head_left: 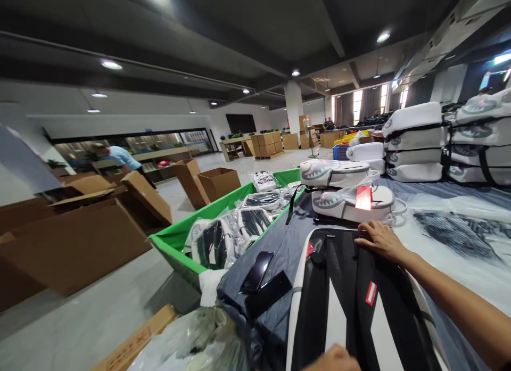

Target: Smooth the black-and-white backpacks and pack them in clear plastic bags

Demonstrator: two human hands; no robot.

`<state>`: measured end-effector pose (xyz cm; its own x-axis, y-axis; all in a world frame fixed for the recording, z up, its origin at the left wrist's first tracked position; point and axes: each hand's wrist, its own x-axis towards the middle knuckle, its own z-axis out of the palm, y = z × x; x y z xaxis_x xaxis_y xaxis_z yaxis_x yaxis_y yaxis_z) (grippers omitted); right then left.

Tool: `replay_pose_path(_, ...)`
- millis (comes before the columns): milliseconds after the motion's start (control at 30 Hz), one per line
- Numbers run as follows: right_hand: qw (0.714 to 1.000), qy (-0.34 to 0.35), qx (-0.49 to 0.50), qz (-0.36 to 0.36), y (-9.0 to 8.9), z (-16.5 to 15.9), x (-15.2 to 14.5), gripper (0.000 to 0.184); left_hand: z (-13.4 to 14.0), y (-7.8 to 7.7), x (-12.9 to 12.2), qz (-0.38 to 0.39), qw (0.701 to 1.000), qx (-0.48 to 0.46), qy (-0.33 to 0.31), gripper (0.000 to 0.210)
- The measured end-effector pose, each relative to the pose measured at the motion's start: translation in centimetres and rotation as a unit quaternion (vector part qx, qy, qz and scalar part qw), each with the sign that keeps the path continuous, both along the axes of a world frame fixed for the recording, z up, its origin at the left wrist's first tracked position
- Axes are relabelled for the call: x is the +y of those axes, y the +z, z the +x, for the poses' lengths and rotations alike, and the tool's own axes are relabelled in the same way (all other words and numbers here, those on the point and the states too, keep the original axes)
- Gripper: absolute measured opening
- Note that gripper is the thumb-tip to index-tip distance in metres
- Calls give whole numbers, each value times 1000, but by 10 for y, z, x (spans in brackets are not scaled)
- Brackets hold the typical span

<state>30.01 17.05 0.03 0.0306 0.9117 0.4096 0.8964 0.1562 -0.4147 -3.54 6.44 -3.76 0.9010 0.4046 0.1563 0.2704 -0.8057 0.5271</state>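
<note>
Touching the top edge of the black and white bag (355, 307), the right hand (381, 242) had its fingers bent over the head of one strap; whether they were clamped on it or merely laid there could not be told. The left hand (333, 359) was blurred and cut by the lower border, over the near part of the bag; whether its fingers were together or apart could not be told either. The bag lay flat, strap side up, directly below and between both hands, on a table under a grey-blue cloth (288, 246). A small red label (371, 293) was noted on one strap, just nearer than the right hand.

Just beyond the right hand were two white bags (336, 203), one atop the other, with a red tag (363, 197) hanging at their side. Farther off and to the right of that grip stood tall piles of white bags (415, 143); clear film (451, 235) lay nearer, to its right.

To the left of both hands were two phones (257, 271), their dark faces up and close together. Past them stood a green bin (175, 260) holding wrapped bags (213, 246). Well to the left were open cartons (80, 243), with a person (124, 157) in a light blue top bent behind them
</note>
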Motion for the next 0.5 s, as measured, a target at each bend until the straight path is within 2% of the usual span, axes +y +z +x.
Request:
replay_pose_path(100, 998, -42, -48, 18, -19, -1, 6, 92, 21, 32, 75, 8, 994, -55, 94, 45)
replay_pose_path(167, 996, -50, -75, 25, -32, -1, 4, 88, 45, 47, 129, 23, 962, -51, 268, 78)
replay_pose_path(200, 995, -48, -86, 31, -38, 0, 2, 83, 58, 50, 151, 17, 951, -22, 307, 89)
replay_pose_path(267, 992, -37, -97, 71, -50, 3, -5, 70, 82, 47, 180, 19, 955, 6, 295, 83)
replay_pose_path(333, 984, -29, -100, 145, -59, 7, -16, 57, 99, 31, 185, 46, 969, -21, 240, 65)
replay_pose_path(400, 969, -23, -117, 217, -66, 8, -32, 50, 105, 9, 175, 90, 969, -90, 209, 55)
replay_pose_path(500, 955, -21, -161, 247, -72, -1, -64, 44, 93, -23, 148, 142, 953, -177, 201, 49)
